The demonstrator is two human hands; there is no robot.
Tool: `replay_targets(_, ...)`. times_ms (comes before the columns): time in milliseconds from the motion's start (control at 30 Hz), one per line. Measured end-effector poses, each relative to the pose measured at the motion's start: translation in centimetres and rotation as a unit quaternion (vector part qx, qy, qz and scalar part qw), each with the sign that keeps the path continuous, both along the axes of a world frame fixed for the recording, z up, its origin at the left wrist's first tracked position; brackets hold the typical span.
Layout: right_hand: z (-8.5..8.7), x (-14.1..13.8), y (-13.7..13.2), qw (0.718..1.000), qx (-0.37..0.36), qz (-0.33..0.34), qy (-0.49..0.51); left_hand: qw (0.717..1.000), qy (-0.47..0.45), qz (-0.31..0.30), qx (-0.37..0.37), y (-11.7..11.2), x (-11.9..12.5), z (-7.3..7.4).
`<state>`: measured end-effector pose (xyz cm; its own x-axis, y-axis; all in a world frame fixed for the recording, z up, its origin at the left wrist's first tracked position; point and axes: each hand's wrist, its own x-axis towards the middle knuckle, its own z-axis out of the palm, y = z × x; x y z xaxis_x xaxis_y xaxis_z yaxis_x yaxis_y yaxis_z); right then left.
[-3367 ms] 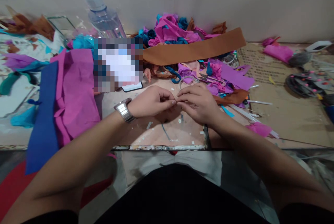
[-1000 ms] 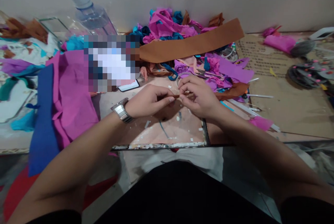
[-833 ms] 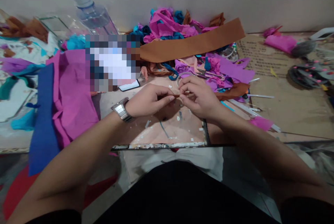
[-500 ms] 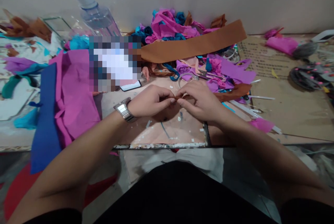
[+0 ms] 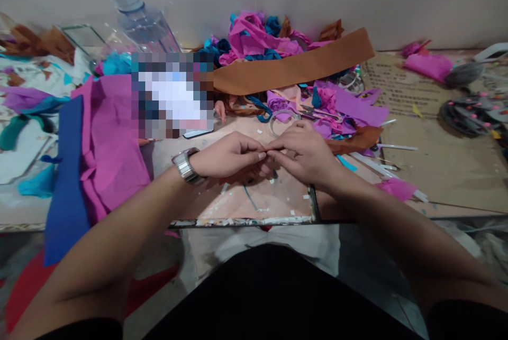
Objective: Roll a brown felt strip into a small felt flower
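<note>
Above the near part of the pinkish-tan, scrap-flecked surface (image 5: 214,202), a thin, twisted brown strip of paper-like material (image 5: 266,150) is held between the left hand (image 5: 222,156), at whose wrist a silver metal watch (image 5: 186,165) is worn, and the right hand (image 5: 307,155); only a sliver is shown between the meeting fingertips. In each grip, thumb and forefinger are pressed together on the strip. The step in hand is judged to be the rolling of the strip into a narrow cord; for the next move, a firm left pinch and a small turn of the right fingertips seem to be called for, with light tension so that nothing is torn. Beside the right hand a wider, crumpled brown end (image 5: 357,139) is seen; whether it is joined to the strip cannot be told. Farther off, a clear round ring (image 5: 272,124) and small metal scissors (image 5: 323,113) are placed before a long, flat brown band (image 5: 293,73), behind which crumpled pink and blue pieces (image 5: 254,33) are heaped.
</note>
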<state>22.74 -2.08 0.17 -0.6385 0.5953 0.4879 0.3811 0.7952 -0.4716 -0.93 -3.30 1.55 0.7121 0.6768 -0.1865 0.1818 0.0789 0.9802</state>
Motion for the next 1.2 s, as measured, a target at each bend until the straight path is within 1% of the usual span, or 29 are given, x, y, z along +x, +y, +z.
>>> replay_targets(100,-0.2,0.2,0.2,1.000,0.011,0.010,0.001,0.998,-0.031,-0.003,-0.061,-0.1,0.1,0.2)
replay_targets(200,-0.5,0.5,0.4,1.000,0.024,0.016,0.002,0.996,-0.044,-0.004,-0.083,-0.2,0.0,0.5)
replay_targets(300,-0.6,0.7,0.5,0.999,0.041,0.014,0.008,0.995,-0.055,0.005,-0.080,-0.2,0.0,0.6)
replay_targets(467,-0.4,0.7,0.3,0.998,0.060,0.026,-0.008,0.998,-0.028,0.011,-0.059,-0.2,-0.1,0.7)
replay_targets(633,-0.2,0.8,0.3,0.994,0.098,0.044,-0.009,0.995,-0.026,0.013,-0.097,-0.1,-0.2,0.5)
replay_targets(833,-0.2,1.2,0.5,0.993,0.105,0.058,-0.004,0.993,-0.040,0.020,-0.108,0.0,-0.3,0.3)
replay_targets(1033,-0.1,1.1,0.4,0.988,0.138,0.065,-0.020,0.998,-0.011,0.008,-0.059,0.0,-0.4,0.6)
replay_targets(1100,-0.1,0.9,0.3,0.987,0.150,0.059,-0.006,0.997,-0.016,0.027,-0.077,-0.1,-0.4,0.6)
replay_targets(1200,-0.1,0.7,0.3,0.988,0.148,0.043,0.009,0.986,-0.040,0.063,-0.150,-0.3,-0.2,0.6)
